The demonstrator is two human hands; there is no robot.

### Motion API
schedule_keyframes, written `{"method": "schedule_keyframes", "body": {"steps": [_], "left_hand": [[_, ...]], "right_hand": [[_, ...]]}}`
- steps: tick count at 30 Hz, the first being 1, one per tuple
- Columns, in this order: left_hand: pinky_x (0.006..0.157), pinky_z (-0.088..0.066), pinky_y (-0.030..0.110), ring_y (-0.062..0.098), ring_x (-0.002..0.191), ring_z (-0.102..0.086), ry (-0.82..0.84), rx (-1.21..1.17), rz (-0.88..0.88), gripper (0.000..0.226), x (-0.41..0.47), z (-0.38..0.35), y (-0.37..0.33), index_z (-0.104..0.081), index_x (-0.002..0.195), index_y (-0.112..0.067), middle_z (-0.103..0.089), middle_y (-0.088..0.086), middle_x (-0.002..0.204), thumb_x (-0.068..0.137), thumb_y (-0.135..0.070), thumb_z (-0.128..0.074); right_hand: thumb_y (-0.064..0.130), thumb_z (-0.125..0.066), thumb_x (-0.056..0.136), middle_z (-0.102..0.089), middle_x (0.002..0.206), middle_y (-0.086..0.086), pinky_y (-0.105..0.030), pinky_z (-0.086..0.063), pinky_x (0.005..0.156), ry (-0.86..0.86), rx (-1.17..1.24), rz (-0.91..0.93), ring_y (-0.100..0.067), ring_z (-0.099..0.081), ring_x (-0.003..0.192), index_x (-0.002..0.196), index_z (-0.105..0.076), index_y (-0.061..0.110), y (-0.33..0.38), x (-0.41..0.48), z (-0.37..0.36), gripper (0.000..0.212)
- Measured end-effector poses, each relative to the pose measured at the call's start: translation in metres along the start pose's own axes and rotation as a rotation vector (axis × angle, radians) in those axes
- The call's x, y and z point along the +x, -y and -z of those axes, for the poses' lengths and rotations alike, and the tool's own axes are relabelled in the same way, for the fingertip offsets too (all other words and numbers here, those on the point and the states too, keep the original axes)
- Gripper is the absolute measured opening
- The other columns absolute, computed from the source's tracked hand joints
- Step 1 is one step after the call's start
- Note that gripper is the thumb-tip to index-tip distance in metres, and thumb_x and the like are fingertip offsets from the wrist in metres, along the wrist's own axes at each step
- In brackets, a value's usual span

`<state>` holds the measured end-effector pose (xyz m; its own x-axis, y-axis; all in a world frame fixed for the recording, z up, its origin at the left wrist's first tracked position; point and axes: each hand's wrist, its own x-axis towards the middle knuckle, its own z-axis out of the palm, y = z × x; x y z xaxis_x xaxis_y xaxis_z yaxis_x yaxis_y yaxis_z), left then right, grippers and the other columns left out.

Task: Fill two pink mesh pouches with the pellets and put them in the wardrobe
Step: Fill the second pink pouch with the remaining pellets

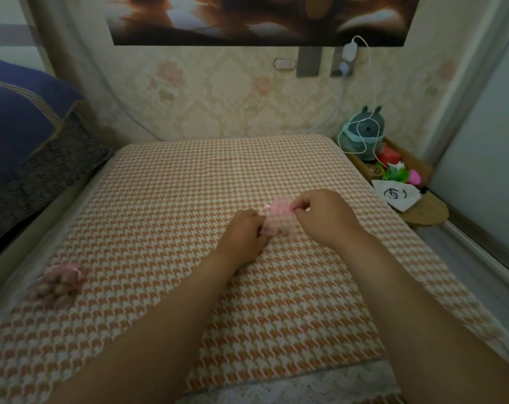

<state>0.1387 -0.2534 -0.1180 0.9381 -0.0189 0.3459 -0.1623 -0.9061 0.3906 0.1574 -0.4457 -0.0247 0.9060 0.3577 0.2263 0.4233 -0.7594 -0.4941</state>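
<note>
Fingertips (297, 204) of my right hand (324, 218) are curled in tight, thumb against forefinger, pinching the upper right edge of a pink mesh pouch (279, 218). On the other side, the fingers (259, 227) of my left hand (244, 231) are bent the same way and pinch the pouch's lower left edge, so the mesh is held between both hands. The pouch looks flat and see-through. The check pattern beneath shows through it, and I cannot tell whether anything is inside. A bit of pink ribbon (266, 206) sits at its upper left corner, just beside my left knuckles. Both hands are low over the orange-and-white houndstooth cushion (189, 185); I cannot tell whether they touch it. My bare forearms reach in from the near edge.

Well apart, at the cushion's near left corner, lies a second pink mesh pouch (70, 271), bulging with round brownish pellets (55, 291) and gathered at its top. Neither hand touches it.

Off the cushion's far right corner, a wooden shelf (428, 214) holds a grey-green plush toy (364, 128) with a white cable (341, 135) looped over it, and a white bag (396, 196) with a black drawing. Dark blue bedding (14, 118) is piled to the left. Flowered wallpaper (218, 97) covers the wall behind.
</note>
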Motion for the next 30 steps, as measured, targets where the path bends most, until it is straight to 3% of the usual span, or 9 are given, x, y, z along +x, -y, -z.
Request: {"method": "schedule_keyframes", "body": {"steps": [3,9,13,17,21,24,26,30], "left_hand": [[0.071,-0.043,0.036,0.019,0.075,-0.046,-0.005,0.004,0.002,0.026,-0.011,0.009,0.007,-0.063,0.072,-0.015,-0.045,-0.004,0.071,0.089,-0.035,-0.064],[0.079,-0.046,0.032,0.019,0.084,-0.053,0.000,0.006,0.053,0.005,-0.053,0.043,0.033,-0.072,0.087,-0.015,-0.055,0.000,0.084,0.087,-0.015,-0.067],[0.078,-0.042,0.023,0.013,0.084,-0.055,-0.044,-0.005,0.114,0.014,-0.089,0.068,0.050,-0.077,0.097,-0.016,-0.058,-0.002,0.087,0.089,-0.014,-0.067],[0.073,-0.040,0.025,0.011,0.076,-0.050,-0.104,0.006,0.141,0.016,-0.122,0.085,0.063,-0.075,0.103,-0.016,-0.053,-0.005,0.079,0.093,-0.018,-0.063],[0.066,-0.033,0.025,0.008,0.066,-0.042,-0.144,0.007,0.163,0.009,-0.143,0.098,0.065,-0.069,0.086,-0.015,-0.049,-0.008,0.067,0.092,-0.017,-0.062],[0.061,-0.028,0.024,0.006,0.061,-0.039,-0.161,-0.029,0.172,0.031,-0.149,0.106,0.063,-0.051,0.065,-0.028,-0.042,-0.012,0.060,0.089,-0.016,-0.067],[0.060,-0.031,0.026,0.008,0.060,-0.044,-0.150,-0.052,0.215,0.031,-0.148,0.109,0.062,-0.051,0.064,-0.031,-0.049,-0.010,0.059,0.087,-0.020,-0.068],[0.064,-0.049,0.020,0.003,0.067,-0.064,-0.173,-0.298,0.407,0.003,-0.141,0.116,0.062,-0.075,0.085,-0.027,-0.071,-0.012,0.072,0.085,-0.028,-0.073]], "right_hand": [[0.022,-0.060,0.095,-0.074,0.106,0.007,-0.034,-0.055,0.084,0.030,0.033,0.021,-0.017,-0.067,0.097,0.101,-0.077,0.028,0.009,-0.002,-0.002,0.019],[0.022,-0.060,0.094,-0.074,0.104,0.010,-0.036,-0.056,0.086,0.120,0.057,0.111,-0.012,-0.067,0.094,0.099,-0.077,0.029,0.039,-0.018,-0.010,0.019],[0.022,-0.060,0.094,-0.074,0.102,0.011,-0.039,-0.058,0.085,0.195,0.084,0.149,-0.010,-0.067,0.087,0.099,-0.078,0.030,0.061,-0.032,-0.015,0.020],[0.022,-0.060,0.093,-0.074,0.101,0.012,-0.036,-0.058,0.083,0.228,0.083,0.200,-0.007,-0.067,0.085,0.100,-0.078,0.030,0.084,-0.048,-0.022,0.021],[0.024,-0.061,0.093,-0.073,0.100,0.013,-0.035,-0.057,0.084,0.244,0.079,0.231,-0.008,-0.065,0.089,0.099,-0.078,0.030,0.106,-0.059,-0.030,0.019],[0.024,-0.061,0.092,-0.073,0.099,0.013,-0.036,-0.057,0.084,0.253,0.076,0.227,-0.009,-0.066,0.088,0.098,-0.078,0.030,0.118,-0.062,-0.037,0.019],[0.024,-0.060,0.092,-0.073,0.098,0.014,-0.036,-0.057,0.083,0.253,0.063,0.231,-0.007,-0.066,0.087,0.098,-0.078,0.031,0.123,-0.062,-0.040,0.019],[0.023,-0.060,0.092,-0.073,0.096,0.014,-0.035,-0.057,0.081,0.268,0.037,0.237,-0.006,-0.065,0.085,0.097,-0.077,0.031,0.125,-0.060,-0.046,0.020]]}}
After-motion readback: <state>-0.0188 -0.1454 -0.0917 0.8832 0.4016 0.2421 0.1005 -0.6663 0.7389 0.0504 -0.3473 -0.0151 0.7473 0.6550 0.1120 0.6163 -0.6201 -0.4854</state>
